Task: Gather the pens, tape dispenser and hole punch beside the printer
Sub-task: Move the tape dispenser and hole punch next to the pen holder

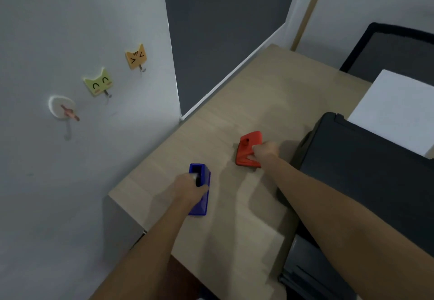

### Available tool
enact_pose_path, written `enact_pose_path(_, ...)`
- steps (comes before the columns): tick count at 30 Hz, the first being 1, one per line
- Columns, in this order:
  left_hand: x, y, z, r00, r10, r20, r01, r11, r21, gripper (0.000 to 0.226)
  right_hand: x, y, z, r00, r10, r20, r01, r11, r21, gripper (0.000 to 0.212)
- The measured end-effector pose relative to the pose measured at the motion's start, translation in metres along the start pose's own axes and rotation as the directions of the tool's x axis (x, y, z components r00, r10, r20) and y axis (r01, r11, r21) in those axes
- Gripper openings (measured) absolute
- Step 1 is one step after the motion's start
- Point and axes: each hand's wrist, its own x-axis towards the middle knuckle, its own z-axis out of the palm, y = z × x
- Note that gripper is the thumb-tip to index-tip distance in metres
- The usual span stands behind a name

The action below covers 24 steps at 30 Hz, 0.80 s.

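Light wooden desk (234, 102) is seen running from lower centre to upper right of the frame. At centre, the red hole punch (249, 148) is gripped at its right side by the right hand (265, 150), just left of the black printer (366, 170). Lower left of it, apart, the blue tape dispenser (200, 189) is clasped by the left hand (189, 188). White paper (399, 109) is loaded in the printer. Three wall hooks (98, 82) are noted at upper left.
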Motion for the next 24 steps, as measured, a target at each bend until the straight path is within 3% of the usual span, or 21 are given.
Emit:
enact_pose_path(5,-0.005,0.018,-0.035,0.999,-0.010,0.034,0.015,0.986,-0.163,0.035,-0.035,-0.031,-0.034,0.995,-0.099,0.015,0.095,0.982,0.163,0.037)
enact_pose_path(7,-0.010,0.041,-0.049,0.998,0.054,0.018,-0.049,0.979,-0.199,0.038,-0.046,-0.044,-0.061,0.991,-0.137,0.003,0.133,0.964,0.231,0.040)
enact_pose_path(10,-0.038,0.098,-0.069,0.979,0.203,-0.007,-0.198,0.949,-0.247,0.020,-0.065,-0.056,-0.122,0.979,-0.197,-0.043,0.201,0.933,0.300,0.050)
enact_pose_path(14,-0.079,0.176,-0.078,0.929,0.369,0.008,-0.357,0.903,-0.237,0.028,-0.088,-0.055,-0.214,0.957,-0.251,-0.147,0.288,0.890,0.353,0.054)
enact_pose_path(17,-0.110,0.230,-0.057,0.893,0.449,0.043,-0.422,0.865,-0.272,0.024,-0.106,-0.035,-0.294,0.937,-0.260,-0.233,0.336,0.855,0.395,0.048)
enact_pose_path(24,-0.212,0.331,0.067,0.792,0.573,0.212,-0.488,0.802,-0.345,0.051,-0.134,0.075,-0.483,0.909,-0.194,-0.369,0.352,0.832,0.430,0.050)
